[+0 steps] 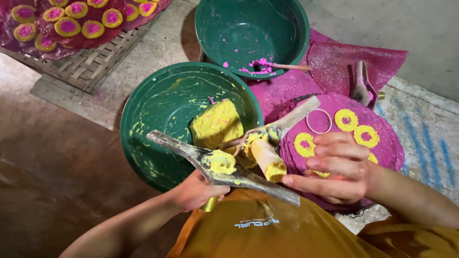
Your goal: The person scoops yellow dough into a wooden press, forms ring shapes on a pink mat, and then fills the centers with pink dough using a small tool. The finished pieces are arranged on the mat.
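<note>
Yellow dough roll [268,161] pinched by right hand [334,168]; left hand [193,191] grips wooden press [224,165].

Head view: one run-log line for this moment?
left hand: grips wooden press | right hand: at yellow dough roll | green basin: yellow dough block

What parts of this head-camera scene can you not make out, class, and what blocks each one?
- Left hand: palm and fingertips hidden behind the wooden press.
- Bamboo tray: cut off by the top edge.
- Yellow ring: partly covered by the right hand.
- Press's lower stem: hidden by the left hand.
</note>
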